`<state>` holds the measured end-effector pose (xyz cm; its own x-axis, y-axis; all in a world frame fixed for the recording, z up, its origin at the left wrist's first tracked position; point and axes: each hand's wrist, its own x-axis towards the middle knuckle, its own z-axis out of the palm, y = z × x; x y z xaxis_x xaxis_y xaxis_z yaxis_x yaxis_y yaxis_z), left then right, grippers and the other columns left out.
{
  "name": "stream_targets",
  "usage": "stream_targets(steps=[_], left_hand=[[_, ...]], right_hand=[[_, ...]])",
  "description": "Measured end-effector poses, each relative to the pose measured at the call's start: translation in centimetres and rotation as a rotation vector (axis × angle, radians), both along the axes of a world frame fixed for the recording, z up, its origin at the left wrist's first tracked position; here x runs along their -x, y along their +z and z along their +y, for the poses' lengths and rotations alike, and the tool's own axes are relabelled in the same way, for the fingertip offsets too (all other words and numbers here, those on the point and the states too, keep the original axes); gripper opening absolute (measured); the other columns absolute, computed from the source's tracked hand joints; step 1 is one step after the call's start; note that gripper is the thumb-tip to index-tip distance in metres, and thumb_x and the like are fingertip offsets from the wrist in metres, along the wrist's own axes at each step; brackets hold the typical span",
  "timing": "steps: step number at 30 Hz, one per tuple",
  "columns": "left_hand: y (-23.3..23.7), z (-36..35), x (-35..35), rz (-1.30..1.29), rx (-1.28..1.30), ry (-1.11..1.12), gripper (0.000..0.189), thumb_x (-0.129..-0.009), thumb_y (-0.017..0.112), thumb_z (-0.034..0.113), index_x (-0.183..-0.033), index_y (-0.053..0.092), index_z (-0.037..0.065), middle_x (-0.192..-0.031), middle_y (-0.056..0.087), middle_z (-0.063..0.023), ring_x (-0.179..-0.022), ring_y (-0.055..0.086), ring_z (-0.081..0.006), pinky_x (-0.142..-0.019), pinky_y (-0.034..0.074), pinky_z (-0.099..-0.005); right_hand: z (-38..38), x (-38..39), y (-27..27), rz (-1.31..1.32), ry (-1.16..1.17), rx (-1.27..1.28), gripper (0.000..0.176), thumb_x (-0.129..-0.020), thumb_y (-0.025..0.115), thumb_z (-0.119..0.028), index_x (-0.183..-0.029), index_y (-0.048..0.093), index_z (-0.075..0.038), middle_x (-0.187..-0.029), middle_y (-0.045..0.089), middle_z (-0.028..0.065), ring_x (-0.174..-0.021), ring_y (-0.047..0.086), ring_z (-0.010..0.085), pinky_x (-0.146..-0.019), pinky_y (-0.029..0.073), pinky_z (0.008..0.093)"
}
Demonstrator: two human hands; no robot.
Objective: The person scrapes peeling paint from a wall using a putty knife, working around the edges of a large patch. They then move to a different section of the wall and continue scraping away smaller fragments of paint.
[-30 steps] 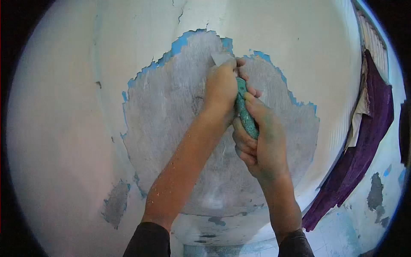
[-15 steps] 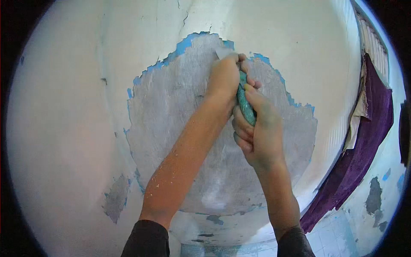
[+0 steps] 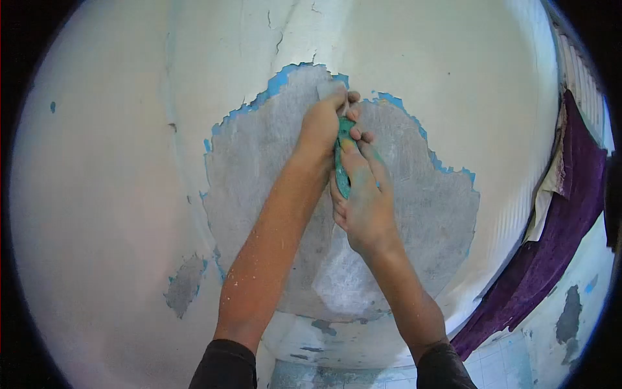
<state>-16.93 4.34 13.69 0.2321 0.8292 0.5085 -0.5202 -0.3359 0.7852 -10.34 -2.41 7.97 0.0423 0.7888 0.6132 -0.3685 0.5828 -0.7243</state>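
A scraper with a worn green handle [image 3: 343,174] stands nearly upright against the wall, its pale flat blade [image 3: 329,89] pointing up. My left hand [image 3: 320,124] is closed around the upper part, at the base of the blade. Lower down, my right hand [image 3: 370,201] wraps the handle, thumb lying along it. The blade lies over a large bare grey patch [image 3: 253,168], just below its ragged upper edge. Blue paint [image 3: 278,80] shows along that edge. My left fingers partly hide the blade.
Cream paint [image 3: 116,194] with cracks surrounds the patch. A purple cloth [image 3: 551,259] hangs at the right beside a ribbed pale panel [image 3: 578,74]. A smaller bare spot [image 3: 186,285] is at lower left, and pale tiles [image 3: 492,363] show at the bottom.
My view has shifted, so the wall appears lower. Both hands and the scraper have moved left in view. The handle, slanted before, is now closer to vertical.
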Motion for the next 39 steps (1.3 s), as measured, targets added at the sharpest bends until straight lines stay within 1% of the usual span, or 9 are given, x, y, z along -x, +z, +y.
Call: stream_targets(steps=[7,10,14,20,25,29,32,35,39], left_hand=[[1.6,0.9,0.0,-0.079,0.027,-0.06,0.025,-0.099,0.043,0.029,-0.098,0.053,0.006,-0.066,0.047,-0.0003,-0.046,0.045,-0.013,-0.055,0.052,-0.0373],[0.2,-0.4,0.0,0.01,0.06,-0.061,0.02,-0.099,0.046,0.028,-0.097,0.052,0.009,-0.064,0.046,0.0033,-0.046,0.043,-0.0092,-0.054,0.051,-0.0312],[1.2,0.7,0.4,-0.021,0.03,-0.056,0.021,-0.097,0.044,0.025,-0.1,0.051,0.006,-0.065,0.048,-0.0006,-0.047,0.047,-0.0132,-0.055,0.053,-0.0371],[1.5,-0.1,0.7,0.018,0.048,-0.058,0.019,-0.098,0.046,0.025,-0.096,0.053,0.008,-0.065,0.048,0.0024,-0.045,0.043,-0.0095,-0.054,0.052,-0.0317],[1.4,-0.2,0.8,0.008,0.063,-0.042,0.018,-0.096,0.048,0.025,-0.092,0.053,0.007,-0.064,0.048,0.0006,-0.046,0.044,-0.0117,-0.056,0.052,-0.0343],[1.6,0.2,0.9,0.021,0.049,-0.045,0.018,-0.094,0.048,0.024,-0.089,0.053,0.007,-0.063,0.048,-0.0007,-0.045,0.045,-0.0134,-0.058,0.052,-0.0374],[0.8,0.6,1.5,0.036,0.06,-0.096,0.019,-0.095,0.047,0.024,-0.091,0.053,0.007,-0.064,0.048,-0.0004,-0.045,0.044,-0.0132,-0.058,0.052,-0.0371],[2.0,0.8,1.4,-0.03,0.032,-0.094,0.02,-0.097,0.048,0.026,-0.093,0.054,0.007,-0.064,0.047,0.0035,-0.045,0.043,-0.0094,-0.058,0.052,-0.0334],[1.0,0.5,1.8,0.022,0.029,-0.113,0.019,-0.095,0.048,0.025,-0.09,0.052,0.007,-0.065,0.048,-0.0007,-0.046,0.047,-0.0136,-0.059,0.052,-0.0369]], right_hand=[[0.2,-0.1,-0.2,-0.014,-0.029,-0.077,0.04,-0.099,0.045,-0.033,-0.126,0.046,-0.003,-0.054,0.041,-0.0032,-0.037,0.029,0.0043,-0.032,0.022,0.0219],[-0.4,-0.1,-0.3,-0.011,-0.018,-0.023,0.044,-0.1,0.046,-0.034,-0.128,0.045,-0.001,-0.054,0.042,-0.0027,-0.036,0.029,0.0045,-0.031,0.023,0.0217],[-0.6,0.4,0.2,0.02,-0.018,0.005,0.044,-0.1,0.045,-0.032,-0.129,0.044,0.001,-0.054,0.042,-0.002,-0.036,0.029,0.0049,-0.031,0.023,0.0214],[-0.9,1.7,0.8,0.06,-0.039,0.031,0.045,-0.1,0.044,-0.03,-0.132,0.041,0.002,-0.053,0.039,-0.0013,-0.035,0.029,0.0057,-0.029,0.024,0.0216],[-1.1,1.5,-0.7,0.101,-0.033,0.034,0.032,-0.099,0.045,-0.03,-0.114,0.048,-0.002,-0.052,0.04,-0.0009,-0.033,0.028,0.0065,-0.027,0.025,0.0224],[-0.5,2.3,1.0,0.137,-0.046,0.03,0.036,-0.1,0.043,-0.028,-0.12,0.048,0.002,-0.052,0.041,-0.0007,-0.033,0.029,0.006,-0.027,0.026,0.0224],[-0.9,1.8,-0.8,0.081,0.021,0.014,0.028,-0.1,0.043,-0.029,-0.107,0.05,-0.003,-0.052,0.04,-0.0011,-0.033,0.028,0.0058,-0.028,0.026,0.022],[0.4,2.3,0.8,0.049,-0.081,-0.046,0.035,-0.1,0.043,-0.029,-0.118,0.048,0.0,-0.052,0.04,-0.0028,-0.034,0.027,0.0051,-0.029,0.025,0.0211],[-0.5,2.6,1.9,0.028,-0.092,-0.027,0.036,-0.1,0.043,-0.03,-0.119,0.049,0.001,-0.052,0.04,-0.0043,-0.035,0.029,0.004,-0.03,0.025,0.0208]])
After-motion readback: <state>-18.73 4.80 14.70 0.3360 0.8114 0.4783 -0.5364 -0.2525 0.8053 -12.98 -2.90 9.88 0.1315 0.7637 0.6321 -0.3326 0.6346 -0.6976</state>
